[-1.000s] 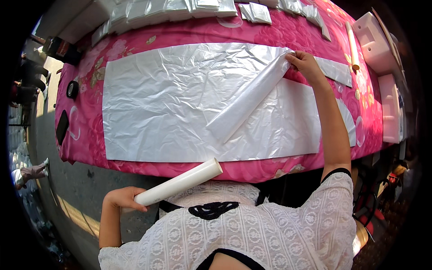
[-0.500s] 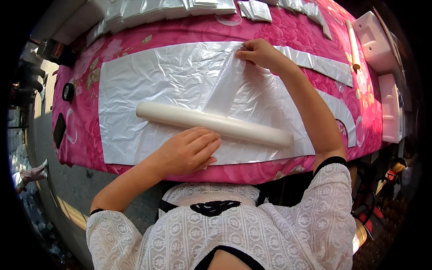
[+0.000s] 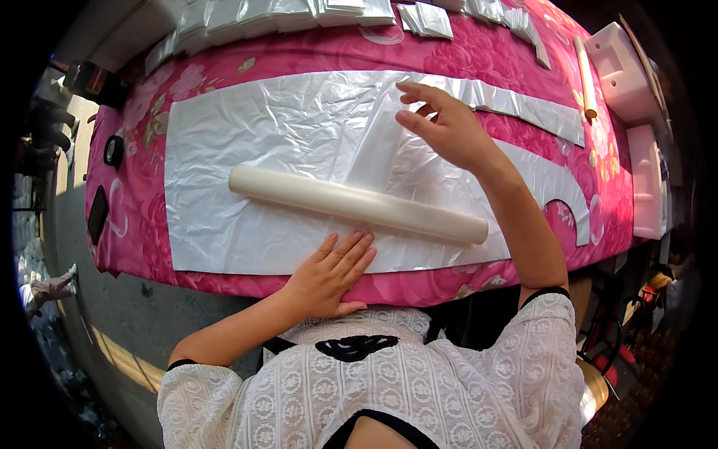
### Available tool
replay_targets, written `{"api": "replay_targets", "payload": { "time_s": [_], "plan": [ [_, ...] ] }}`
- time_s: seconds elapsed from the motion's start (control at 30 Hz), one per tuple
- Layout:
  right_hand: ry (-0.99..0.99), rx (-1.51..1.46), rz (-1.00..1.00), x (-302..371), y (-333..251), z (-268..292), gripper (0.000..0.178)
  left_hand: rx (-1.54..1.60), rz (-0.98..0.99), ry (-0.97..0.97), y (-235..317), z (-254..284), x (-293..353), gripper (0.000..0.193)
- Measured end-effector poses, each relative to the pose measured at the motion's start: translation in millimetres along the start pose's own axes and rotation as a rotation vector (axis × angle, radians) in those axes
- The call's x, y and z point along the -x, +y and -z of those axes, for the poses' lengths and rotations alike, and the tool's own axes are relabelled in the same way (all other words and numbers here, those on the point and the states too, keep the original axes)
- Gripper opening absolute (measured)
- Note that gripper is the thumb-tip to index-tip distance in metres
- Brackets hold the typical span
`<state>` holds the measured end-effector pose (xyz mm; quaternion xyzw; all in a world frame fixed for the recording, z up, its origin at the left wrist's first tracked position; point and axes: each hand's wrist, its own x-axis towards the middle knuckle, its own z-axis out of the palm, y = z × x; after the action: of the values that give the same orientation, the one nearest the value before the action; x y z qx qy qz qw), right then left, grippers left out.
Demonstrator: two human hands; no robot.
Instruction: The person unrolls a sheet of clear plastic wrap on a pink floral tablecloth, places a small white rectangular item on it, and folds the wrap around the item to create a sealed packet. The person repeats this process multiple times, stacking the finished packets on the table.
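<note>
Your left hand (image 3: 329, 273) lies flat, white tube (image 3: 359, 205) just beyond its fingertips; your right hand (image 3: 449, 129) gapes, empty, above the white plastic T-shirt bag (image 3: 239, 135).

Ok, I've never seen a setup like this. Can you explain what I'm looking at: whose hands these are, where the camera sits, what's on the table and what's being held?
There's no machine here: these are a person's two bare hands. The view comes from a wide fisheye camera worn on their head, looking down, so straight edges bend near the rim. Picture left is the person's left.

A white bag lies spread on a pink cloth, with a white roll slanting across it. White packets line the far side; a black ring lies at the left.

The left hand rests flat over the bag's near edge. The right hand is over the far part, fingers apart. Neither appears to grip anything.
</note>
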<state>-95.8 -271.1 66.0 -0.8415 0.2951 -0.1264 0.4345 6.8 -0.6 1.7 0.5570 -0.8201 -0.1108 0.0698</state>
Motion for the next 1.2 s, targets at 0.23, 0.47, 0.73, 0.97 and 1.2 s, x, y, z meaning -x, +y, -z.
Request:
{"api": "replay_targets", "payload": {
  "time_s": [0.23,0.47,0.73,0.97,1.2],
  "plan": [
    [-0.002,0.383,0.182,106,-6,-59,0.053,-0.008,0.084,0.012,19,-7,-5,0.085],
    [0.462,0.543,-0.025,83,74,33,0.049,0.145,-0.057,0.056,8,0,-2,0.082],
    [-0.013,0.544,0.323,122,14,-35,0.051,0.132,0.024,0.049,12,-1,-11,0.08],
    [0.101,0.545,0.477,73,11,-62,0.047,-0.17,0.079,0.048,41,-22,-6,0.068],
    [0.272,0.6,0.443,-30,37,-42,0.048,-0.068,0.032,0.045,39,-16,-5,0.055]
  ]
}}
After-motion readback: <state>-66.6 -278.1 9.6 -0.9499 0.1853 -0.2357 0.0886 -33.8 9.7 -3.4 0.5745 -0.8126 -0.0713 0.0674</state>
